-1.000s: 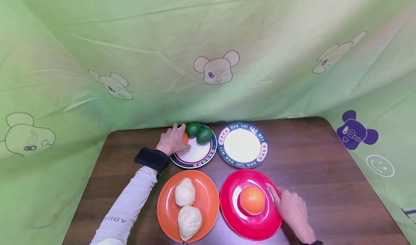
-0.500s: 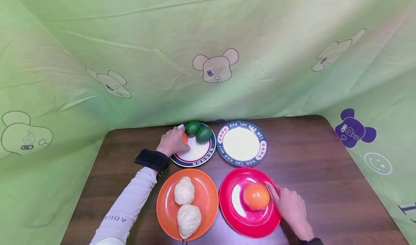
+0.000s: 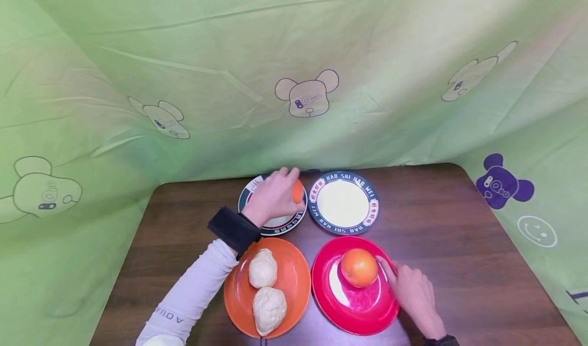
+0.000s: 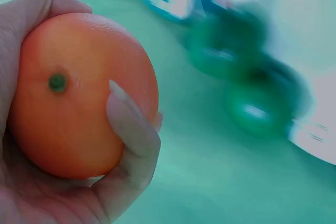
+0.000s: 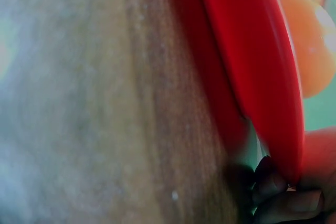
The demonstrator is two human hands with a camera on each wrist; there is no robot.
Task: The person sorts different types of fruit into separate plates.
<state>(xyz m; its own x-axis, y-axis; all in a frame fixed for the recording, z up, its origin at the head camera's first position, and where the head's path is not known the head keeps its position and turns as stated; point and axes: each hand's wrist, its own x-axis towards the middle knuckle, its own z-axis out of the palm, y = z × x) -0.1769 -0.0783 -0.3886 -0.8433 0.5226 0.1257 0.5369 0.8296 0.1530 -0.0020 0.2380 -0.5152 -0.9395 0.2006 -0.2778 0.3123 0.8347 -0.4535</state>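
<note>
Near the brown wooden desk's far edge [image 3: 413,175], my left hand [image 3: 272,197] grips a round orange fruit [image 4: 68,114], unplaced; my right hand [image 3: 412,291] pinches a round red plate [image 3: 353,307] already bearing another [image 3: 360,268]

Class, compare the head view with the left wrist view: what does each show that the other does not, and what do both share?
Only the head view: the right hand at the edge of the red plate, and the orange plate with two pale lumps.
Only the left wrist view: two blurred green fruits and the green stem nub on the held orange fruit.
Both: the left hand gripping that fruit.
</note>
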